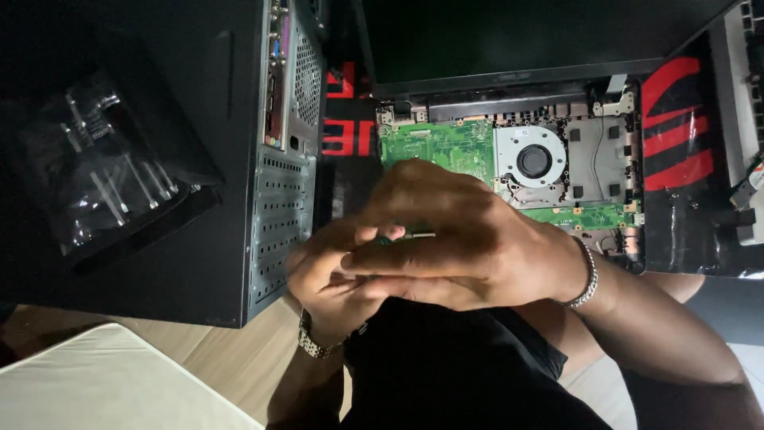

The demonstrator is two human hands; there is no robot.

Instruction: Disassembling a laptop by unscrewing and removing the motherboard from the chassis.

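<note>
An opened laptop [605, 151] lies in front of me with its green circuit board [434, 143] and round cooling fan [532, 159] bared. Both my hands meet over its near left part. My right hand [469, 239], with a silver bracelet on the wrist, lies across the top. My left hand [326, 275], with a metal watch on the wrist, is cupped below it. Between the fingers a small green and metal part [410, 233] shows; most of it is hidden and which hand grips it is unclear.
A black desktop computer case [199, 159] lies on its side at the left, its perforated rear panel [282, 191] facing the laptop. The black laptop screen [517, 32] is folded back. A red-and-black mat [676, 151] lies underneath, a white cushion [103, 382] at lower left.
</note>
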